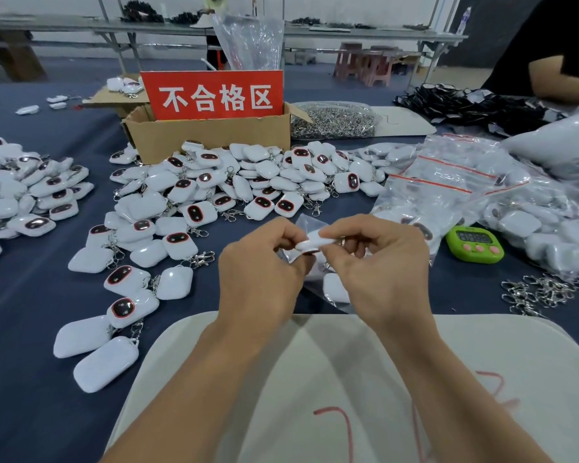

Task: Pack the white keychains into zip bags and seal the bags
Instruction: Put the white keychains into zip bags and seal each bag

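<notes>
the right hand (385, 265) pinches a white keychain (315, 242) by its edge. the left hand (258, 275) meets it, fingers curled on the clear zip bag (306, 223) around it. a pile of loose keychains (248, 182) lies beyond, a green timer (474, 243) to the right, and a cardboard box (208, 135) behind.

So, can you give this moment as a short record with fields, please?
left hand: pinches the clear zip bag
right hand: pinches a white keychain at the bag's mouth
stage: keychain not yet fully inside; bag unsealed
pile: loose keychains on the blue table, ahead and left
supply: spare zip bags, at right
timer: green timer, right of the hands
box: cardboard box with red sign, behind the pile
</notes>
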The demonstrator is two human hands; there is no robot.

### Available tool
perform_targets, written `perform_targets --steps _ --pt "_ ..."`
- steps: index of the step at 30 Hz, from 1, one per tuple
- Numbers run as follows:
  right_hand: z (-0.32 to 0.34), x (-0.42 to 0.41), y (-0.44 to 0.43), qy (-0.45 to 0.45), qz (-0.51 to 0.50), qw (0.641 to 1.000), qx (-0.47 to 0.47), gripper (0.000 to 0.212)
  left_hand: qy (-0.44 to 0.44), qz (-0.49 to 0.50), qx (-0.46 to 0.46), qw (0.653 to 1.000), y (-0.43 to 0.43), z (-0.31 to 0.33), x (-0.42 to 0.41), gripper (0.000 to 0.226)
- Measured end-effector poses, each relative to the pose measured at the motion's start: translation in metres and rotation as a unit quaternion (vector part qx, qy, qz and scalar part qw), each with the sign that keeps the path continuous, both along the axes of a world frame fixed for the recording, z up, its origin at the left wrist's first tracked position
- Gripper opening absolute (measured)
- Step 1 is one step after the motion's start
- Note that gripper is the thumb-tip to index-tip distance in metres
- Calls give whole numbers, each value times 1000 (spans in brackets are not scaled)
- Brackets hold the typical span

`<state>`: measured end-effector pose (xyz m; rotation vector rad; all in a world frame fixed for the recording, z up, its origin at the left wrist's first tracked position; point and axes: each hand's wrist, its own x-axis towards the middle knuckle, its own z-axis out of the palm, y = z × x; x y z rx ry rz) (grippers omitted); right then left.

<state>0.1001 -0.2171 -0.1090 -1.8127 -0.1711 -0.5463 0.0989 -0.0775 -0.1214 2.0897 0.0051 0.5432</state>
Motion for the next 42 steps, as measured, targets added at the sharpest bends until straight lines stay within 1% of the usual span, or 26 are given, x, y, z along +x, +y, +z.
perform_targets --steps 1,3,4,5,8,10,11,13,16,17,19,20,21,22,23,24,25,26,27,28,29,31,34,36,39,42 --pt "1 0 0 3 0 1000 3 37 -14 -3 11 1000 0 0 -1 30" --pt "2 0 -1 27 2 999 28 32 -44 -22 31 998 -1 1 -4 48" --pt "4 0 -2 46 8 998 47 30 -55 -32 28 998 -3 1 -6 57" --pt "5 0 -3 66 18 995 72 27 -61 -40 19 997 -4 0 -7 60" --pt "11 1 -7 117 47 977 173 20 -55 -68 -18 996 -8 0 -7 49" --pt "14 2 -11 129 59 966 215 19 -39 -88 -51 994 -9 1 -7 43" --pt "15 2 -12 135 73 963 223 18 -39 -94 -63 993 -10 2 -6 36" --pt "16 2 -14 146 103 963 202 15 -43 -106 -91 989 -8 3 -4 20" --pt "15 3 -16 154 129 970 138 5 -20 -100 -173 980 -6 6 -1 27" --pt "14 4 -17 154 116 973 128 7 -10 -93 -187 978 -5 7 0 27" --pt "13 7 -21 149 52 979 126 19 5 -76 -193 978 -6 8 -2 20" --pt "12 9 -24 142 7 981 129 21 11 -74 -177 981 -7 7 -3 17" --pt "12 11 -29 132 -41 982 129 22 22 -77 -142 987 -10 6 -5 20" --pt "12 14 -33 121 -87 982 121 21 40 -84 -82 992 -14 3 -7 26" --pt "12 16 -37 111 -127 980 107 20 63 -88 -1 994 -21 1 -11 34" --pt "13 17 -41 102 -162 978 88 20 84 -86 92 988 -29 -2 -14 42" --pt "13 18 -44 96 -191 975 65 20 97 -80 180 976 -36 -4 -17 50" --pt "13 17 -45 91 -213 972 39 21 101 -80 245 961 -43 -5 -20 55" --pt "12 16 -46 87 -227 970 15 20 104 -86 279 951 -47 -7 -21 56" --pt "11 15 -46 87 -237 967 -5 19 107 -92 289 947 -49 -8 -20 51" --pt "10 15 -47 91 -244 965 -22 19 112 -96 279 949 -49 -9 -17 43" --pt "8 16 -49 106 -241 963 -53 26 121 -105 207 965 -46 -10 -14 29" --pt "6 17 -49 127 -207 965 -95 34 121 -126 107 979 -47 -7 -14 20" --pt "4 18 -44 141 -179 966 -124 32 112 -137 52 983 -47 -5 -15 16" --pt "1 18 -38 150 -154 957 -196 28 74 -140 -24 987 -45 -5 -15 16" --pt "3 17 -37 173 -104 939 -279 34 22 -153 -74 985 -47 -3 -15 16"
